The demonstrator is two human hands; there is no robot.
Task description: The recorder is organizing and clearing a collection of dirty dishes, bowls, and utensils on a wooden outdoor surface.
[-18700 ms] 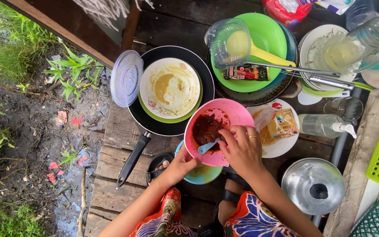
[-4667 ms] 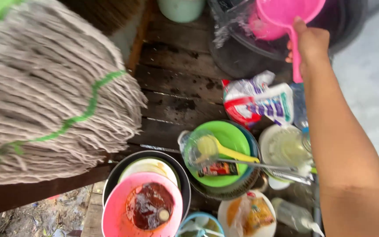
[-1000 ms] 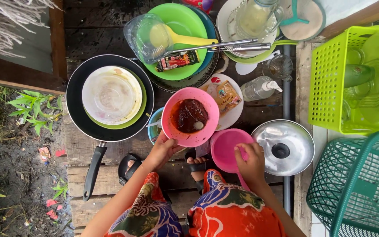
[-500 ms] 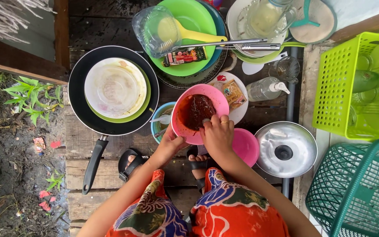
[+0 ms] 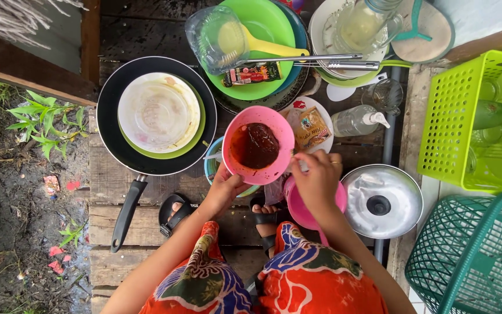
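My left hand (image 5: 223, 189) grips the pink bowl (image 5: 258, 145) by its near rim. My right hand (image 5: 316, 177) curls shut beside it, above the pink scoop (image 5: 312, 209); contents unseen. Risk: tilting spills brown residue onto my lap.

Both hands reach forward side by side, the left hand (image 5: 223, 189) cupped upward, the right hand (image 5: 316, 177) curled, knuckles up.

Bowl (image 5: 258, 152) sits centre on the plank surface (image 5: 111, 186), held at its near rim by the left hand (image 5: 223, 191). Frying pan (image 5: 157, 116) with plates lies left of it; pot lid (image 5: 382, 201) right; baskets (image 5: 483, 122) far right.
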